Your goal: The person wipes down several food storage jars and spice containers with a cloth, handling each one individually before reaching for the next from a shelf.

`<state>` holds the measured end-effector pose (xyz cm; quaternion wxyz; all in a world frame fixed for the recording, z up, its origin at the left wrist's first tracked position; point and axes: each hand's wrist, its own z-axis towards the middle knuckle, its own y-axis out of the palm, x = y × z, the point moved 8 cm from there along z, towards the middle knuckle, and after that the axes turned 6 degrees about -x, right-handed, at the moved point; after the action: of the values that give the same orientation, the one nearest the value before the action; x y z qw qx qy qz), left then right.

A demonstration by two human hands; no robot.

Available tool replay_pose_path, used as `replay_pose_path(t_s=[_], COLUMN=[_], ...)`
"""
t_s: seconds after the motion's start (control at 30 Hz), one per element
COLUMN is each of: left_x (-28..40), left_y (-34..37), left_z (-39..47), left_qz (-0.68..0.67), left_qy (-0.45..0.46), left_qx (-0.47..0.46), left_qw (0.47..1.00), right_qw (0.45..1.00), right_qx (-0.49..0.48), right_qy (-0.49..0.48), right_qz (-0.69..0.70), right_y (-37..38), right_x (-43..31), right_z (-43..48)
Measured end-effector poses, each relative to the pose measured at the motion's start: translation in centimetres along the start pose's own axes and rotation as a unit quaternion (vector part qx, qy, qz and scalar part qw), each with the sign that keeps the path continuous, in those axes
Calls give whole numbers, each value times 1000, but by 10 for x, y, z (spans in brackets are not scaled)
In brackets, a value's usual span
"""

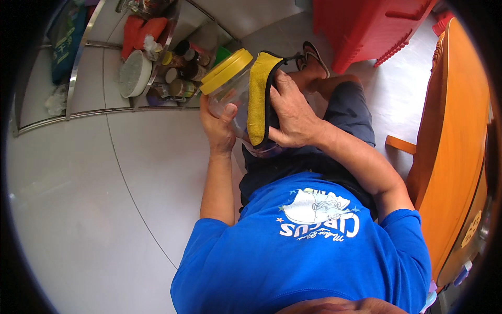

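Note:
A clear plastic jar (231, 104) with a yellow screw lid (226, 71) is tilted in front of my lap, its lid end up and to the left. Around the jar's near left side wraps my left hand (219, 125), thumb lying on the clear wall below the lid. My right hand (294, 108) grips a yellow cloth (259, 100) with black edging and presses it along the jar's right side. The cloth hides much of that side, and the jar's lower end shows only partly beneath it.
Recessed wall shelves (117, 112) at the upper left hold several lidded jars (183, 88), a white round tub (135, 73) and a red bag (141, 31). A red plastic stool (364, 31) stands at the top right. A wooden table (451, 117) lines the right side.

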<state>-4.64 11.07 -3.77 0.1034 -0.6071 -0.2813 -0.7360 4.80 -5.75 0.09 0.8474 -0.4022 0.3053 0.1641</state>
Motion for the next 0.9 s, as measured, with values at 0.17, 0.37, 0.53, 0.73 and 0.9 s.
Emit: replay_pose_path(t_s=[0.17,0.37,0.53,0.73,0.9], left_x=[16,31,40,57,59], left_y=[13,31,18,4,7], left_z=[6,25,42,61,56], left_qz=[20,12,-103,45,30], left_qy=[15,69,105,263,265], left_qx=[-53,-126,-140,-87,-40], left_qw=[998,989,979,960,963], right_qw=[929,706,558,428,569], right_qx=[0,-9,-31,3,71], right_qy=[114,319,361,166,268], right_qz=[352,632,746,889,774], right_y=[2,36,68,75,43], right_x=[39,92,74,77,50], right_z=[6,-28,-42,-31,-18])
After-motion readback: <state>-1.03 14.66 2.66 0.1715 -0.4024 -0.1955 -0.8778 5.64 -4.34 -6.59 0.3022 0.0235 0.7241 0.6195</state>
